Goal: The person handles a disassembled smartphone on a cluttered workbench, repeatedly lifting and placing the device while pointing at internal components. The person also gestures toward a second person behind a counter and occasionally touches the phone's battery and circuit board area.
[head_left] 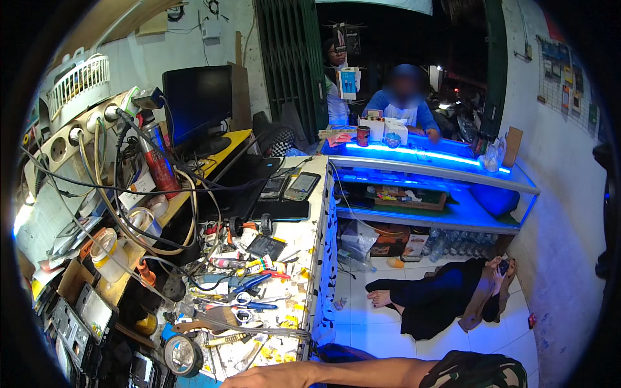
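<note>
My right arm, in a camouflage sleeve, reaches leftward along the lower edge of the view. At its end my right hand is cut off by the frame at the front of the cluttered workbench; its fingers do not show. Nearest to it are a roll of tape, a brush and a pale tool. Farther up lie blue-handled pliers, scissors, a yellow glue tube and a phone. My left hand is out of view.
Cables hang across a power strip at left, beside a monitor. Phone housings stack at lower left. A blue-lit glass counter stands ahead, with people behind it. Someone in dark clothes lies on the tiled floor.
</note>
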Available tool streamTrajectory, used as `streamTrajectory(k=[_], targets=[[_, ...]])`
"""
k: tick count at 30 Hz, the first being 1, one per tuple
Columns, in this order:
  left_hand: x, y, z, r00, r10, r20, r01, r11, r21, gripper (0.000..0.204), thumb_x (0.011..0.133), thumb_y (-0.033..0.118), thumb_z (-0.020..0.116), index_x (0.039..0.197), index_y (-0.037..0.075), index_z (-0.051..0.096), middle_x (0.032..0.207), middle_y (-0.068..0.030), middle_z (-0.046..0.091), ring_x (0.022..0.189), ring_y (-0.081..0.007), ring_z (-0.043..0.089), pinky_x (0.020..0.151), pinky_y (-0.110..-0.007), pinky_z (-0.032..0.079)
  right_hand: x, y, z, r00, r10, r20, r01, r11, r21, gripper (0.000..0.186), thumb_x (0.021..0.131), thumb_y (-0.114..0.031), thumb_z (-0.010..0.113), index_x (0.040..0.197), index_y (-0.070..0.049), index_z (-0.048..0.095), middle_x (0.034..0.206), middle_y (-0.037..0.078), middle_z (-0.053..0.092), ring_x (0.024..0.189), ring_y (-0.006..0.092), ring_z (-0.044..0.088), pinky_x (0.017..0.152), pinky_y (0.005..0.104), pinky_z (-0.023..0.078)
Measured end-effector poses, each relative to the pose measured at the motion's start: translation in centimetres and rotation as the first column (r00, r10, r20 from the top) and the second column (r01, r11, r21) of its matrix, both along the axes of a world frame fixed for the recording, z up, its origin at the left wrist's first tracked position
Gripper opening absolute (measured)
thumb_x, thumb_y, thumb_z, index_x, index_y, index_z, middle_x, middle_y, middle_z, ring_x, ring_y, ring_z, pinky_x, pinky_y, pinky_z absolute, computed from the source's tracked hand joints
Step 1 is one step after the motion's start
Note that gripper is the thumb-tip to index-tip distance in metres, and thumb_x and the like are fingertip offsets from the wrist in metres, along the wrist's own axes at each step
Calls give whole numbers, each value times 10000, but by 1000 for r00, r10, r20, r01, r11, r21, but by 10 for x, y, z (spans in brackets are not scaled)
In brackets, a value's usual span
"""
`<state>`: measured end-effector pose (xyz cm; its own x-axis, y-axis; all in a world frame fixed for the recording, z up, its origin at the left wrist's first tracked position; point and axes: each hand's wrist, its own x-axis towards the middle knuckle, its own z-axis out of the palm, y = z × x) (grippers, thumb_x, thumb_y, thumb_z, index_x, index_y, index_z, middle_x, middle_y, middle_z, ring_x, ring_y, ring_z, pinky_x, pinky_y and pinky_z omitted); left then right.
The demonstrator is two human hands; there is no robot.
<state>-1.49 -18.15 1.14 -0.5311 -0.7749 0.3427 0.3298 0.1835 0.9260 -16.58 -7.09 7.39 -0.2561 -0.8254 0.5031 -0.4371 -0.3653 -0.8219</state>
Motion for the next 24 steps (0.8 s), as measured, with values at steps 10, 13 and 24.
streamTrajectory(k=[10, 13, 24], targets=[[0, -2, -2, 1000, -5, 14, 5, 1000, -23, 695, 880, 305, 734, 1413, -4, 413, 1289, -223, 544, 1158, -342, 557, 985, -464, 477, -2, 4, 0, 1000, -29, 13, 29, 999, -29, 818, 645, -330, 954, 1313, -37, 584, 1233, 160, 659, 1136, 278, 631, 970, 385, 504], [-1, -3, -2, 1000, -9, 10, 9, 1000, -29, 702, 878, 299, 736, 1418, -6, 406, 1295, -224, 539, 1162, -342, 556, 988, -464, 476, -3, 3, -2, 999, -35, -1, 35, 998, -44, 807, 648, -327, 954, 1306, -37, 589, 1223, 158, 662, 1126, 277, 634, 961, 385, 506], [-3, -6, -2, 1000, -23, 7, 24, 999, -45, 729, 874, 280, 743, 1435, -12, 380, 1319, -227, 524, 1176, -341, 553, 998, -465, 474, -3, 3, -1, 999, -43, -5, 43, 999, 30, 764, 669, -361, 936, 1285, -48, 611, 1200, 153, 666, 1100, 275, 632, 933, 384, 502]])
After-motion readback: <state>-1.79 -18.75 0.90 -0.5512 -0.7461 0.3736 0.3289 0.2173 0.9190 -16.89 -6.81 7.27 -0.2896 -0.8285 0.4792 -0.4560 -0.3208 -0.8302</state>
